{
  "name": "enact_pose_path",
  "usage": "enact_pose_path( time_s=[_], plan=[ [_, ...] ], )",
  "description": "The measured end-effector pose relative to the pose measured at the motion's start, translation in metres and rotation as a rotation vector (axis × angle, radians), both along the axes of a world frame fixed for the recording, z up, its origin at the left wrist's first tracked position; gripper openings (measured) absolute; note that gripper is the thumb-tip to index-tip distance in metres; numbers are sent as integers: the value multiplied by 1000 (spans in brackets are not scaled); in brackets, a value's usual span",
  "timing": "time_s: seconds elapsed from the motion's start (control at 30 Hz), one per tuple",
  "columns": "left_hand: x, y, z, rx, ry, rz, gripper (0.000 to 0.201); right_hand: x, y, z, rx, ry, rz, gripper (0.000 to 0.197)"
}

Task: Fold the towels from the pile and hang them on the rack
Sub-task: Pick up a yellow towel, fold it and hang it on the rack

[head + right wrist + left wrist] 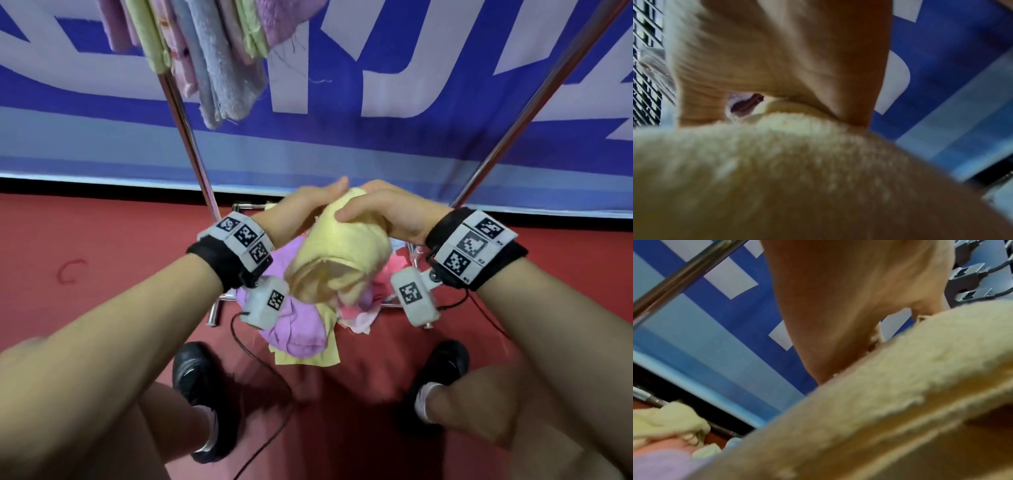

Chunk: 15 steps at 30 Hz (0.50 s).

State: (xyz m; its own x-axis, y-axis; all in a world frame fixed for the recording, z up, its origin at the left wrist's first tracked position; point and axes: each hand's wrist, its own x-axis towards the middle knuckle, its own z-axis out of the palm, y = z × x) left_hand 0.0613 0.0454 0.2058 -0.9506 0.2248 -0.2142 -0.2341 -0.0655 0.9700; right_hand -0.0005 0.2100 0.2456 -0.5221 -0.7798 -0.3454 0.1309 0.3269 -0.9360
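A pale yellow towel [342, 250], folded into a thick bundle, hangs between both hands above the pile. My left hand [308, 205] grips its far end from the left, thumb on top. My right hand [373, 209] grips the same end from the right, thumb across the cloth. In the left wrist view the yellow towel [890, 402] fills the lower right under the left hand [849, 313]. The right wrist view shows the yellow towel [777, 170] under the right hand [787, 56], blurred. A pile of towels [301, 329], purple, pink and yellow, lies on the floor below. Folded towels [212, 51] hang on the rack at top.
Two chrome rack legs [186, 137] [534, 102] slant down to a base frame around the pile. A blue and white banner [342, 120] hangs behind. The floor [85, 274] is red. My two black shoes [202, 387] stand near the pile, and a black cable [260, 370] trails across the floor.
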Motion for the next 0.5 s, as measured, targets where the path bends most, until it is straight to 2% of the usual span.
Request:
enact_pose_path(
  time_s=[0.1,0.2,0.23,0.33,0.37,0.43,0.5],
  plan=[
    [17,8,4,114,-19,5,37,-11,14,23,-11,10,31,15],
    [24,-2,20,36,32,26,33,-15,27,53,12,34,67,23],
    [24,-8,31,5,31,8,33,-14,29,67,10,50,89,19],
    [28,-22,75,-90,28,-77,34,-13,28,117,-68,99,55,8],
    [29,-26,95,-119,59,-78,41,-13,26,136,-104,116,36,11],
    [28,-34,137,-148,149,-39,56,-13,22,173,-175,146,10,27],
    [27,-40,185,-90,225,-10,51,-13,17,211,-242,145,-1,32]
  ],
)
